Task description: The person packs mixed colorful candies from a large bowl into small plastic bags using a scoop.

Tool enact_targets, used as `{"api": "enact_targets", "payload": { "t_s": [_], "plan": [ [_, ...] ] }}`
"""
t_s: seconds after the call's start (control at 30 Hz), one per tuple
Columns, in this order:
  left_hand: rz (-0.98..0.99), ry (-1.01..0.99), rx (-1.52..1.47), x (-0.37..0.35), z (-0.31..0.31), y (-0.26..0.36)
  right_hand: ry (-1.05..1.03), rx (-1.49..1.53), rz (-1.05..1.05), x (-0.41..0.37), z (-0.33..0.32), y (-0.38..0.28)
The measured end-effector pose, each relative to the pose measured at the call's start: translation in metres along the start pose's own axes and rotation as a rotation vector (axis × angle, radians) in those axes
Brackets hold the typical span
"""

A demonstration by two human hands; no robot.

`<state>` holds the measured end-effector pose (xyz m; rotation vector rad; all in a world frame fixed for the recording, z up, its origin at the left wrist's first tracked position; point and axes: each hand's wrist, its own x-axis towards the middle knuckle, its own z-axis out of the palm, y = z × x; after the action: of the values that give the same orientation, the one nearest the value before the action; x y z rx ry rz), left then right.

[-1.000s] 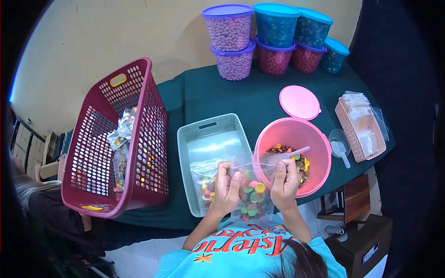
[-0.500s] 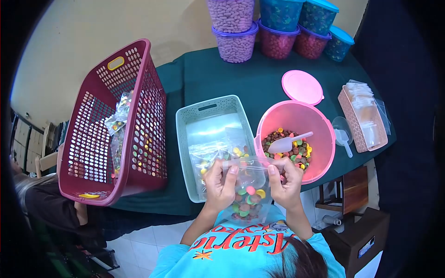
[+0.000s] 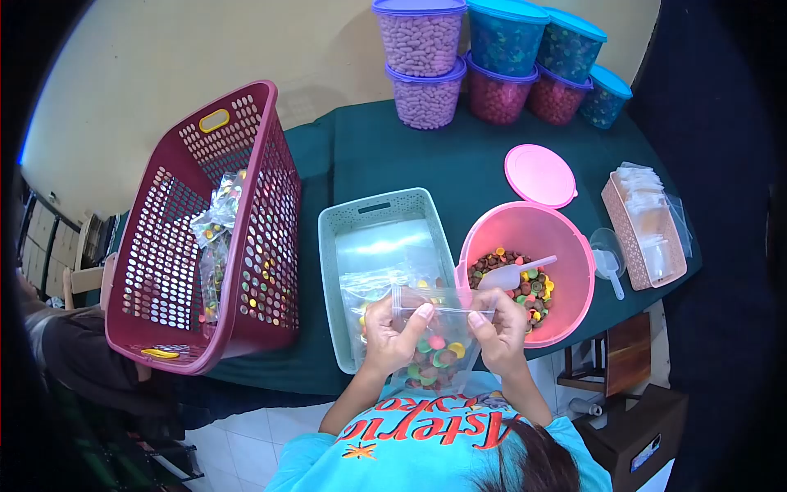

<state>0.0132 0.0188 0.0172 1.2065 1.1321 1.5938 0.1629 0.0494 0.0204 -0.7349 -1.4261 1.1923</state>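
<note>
A clear zip bag point(image 3: 433, 353) with brown, green, yellow and pink round sweets in its lower part hangs between my hands. My left hand point(image 3: 395, 332) pinches its top left edge, and my right hand point(image 3: 498, 328) pinches the top right corner. Behind them, a pale green basket point(image 3: 329, 271) holds filled clear bags. To the right of it stands a pink tub point(image 3: 571, 287) of the same sweets, with a translucent scoop point(image 3: 502, 277) lying on them.
A maroon laundry basket point(image 3: 229, 287) with filled bags stands left. Stacked lidded tubs point(image 3: 426, 98) are at the back. A pink lid point(image 3: 540, 175), a small cup with a scoop point(image 3: 607, 262) and a pink basket of empty bags point(image 3: 672, 266) lie right. Another person's dark sleeve point(image 3: 90, 353) shows at left.
The whole scene sits slightly lower in view. My right thumb has shifted along the bag's top edge, and the bag's top looks flatter and stretched wider between my hands.
</note>
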Motion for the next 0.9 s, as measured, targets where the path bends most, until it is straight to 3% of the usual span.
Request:
{"api": "enact_targets", "payload": {
  "t_s": [0.23,0.33,0.4,0.53,0.77,0.9],
  "plan": [
    [0.023,0.015,-0.104,-0.014,-0.001,-0.004,-0.003,-0.171,-0.026,-0.008,0.008,-0.006],
    [0.043,-0.042,-0.124,-0.019,-0.003,-0.001,-0.015,-0.159,-0.021,-0.015,0.012,-0.010],
    [-0.097,-0.065,-0.058,-0.024,-0.004,0.002,-0.026,-0.133,-0.003,-0.022,0.010,-0.006],
    [-0.059,-0.068,-0.042,-0.030,-0.007,-0.003,-0.016,-0.005,0.074,-0.028,0.014,-0.002],
    [-0.088,-0.067,-0.092,-0.034,-0.011,0.000,-0.076,-0.062,0.072,-0.025,0.024,-0.002],
    [-0.060,-0.063,-0.096,-0.033,-0.016,0.006,-0.102,-0.127,-0.031,-0.023,0.031,0.001]
  ]
}}
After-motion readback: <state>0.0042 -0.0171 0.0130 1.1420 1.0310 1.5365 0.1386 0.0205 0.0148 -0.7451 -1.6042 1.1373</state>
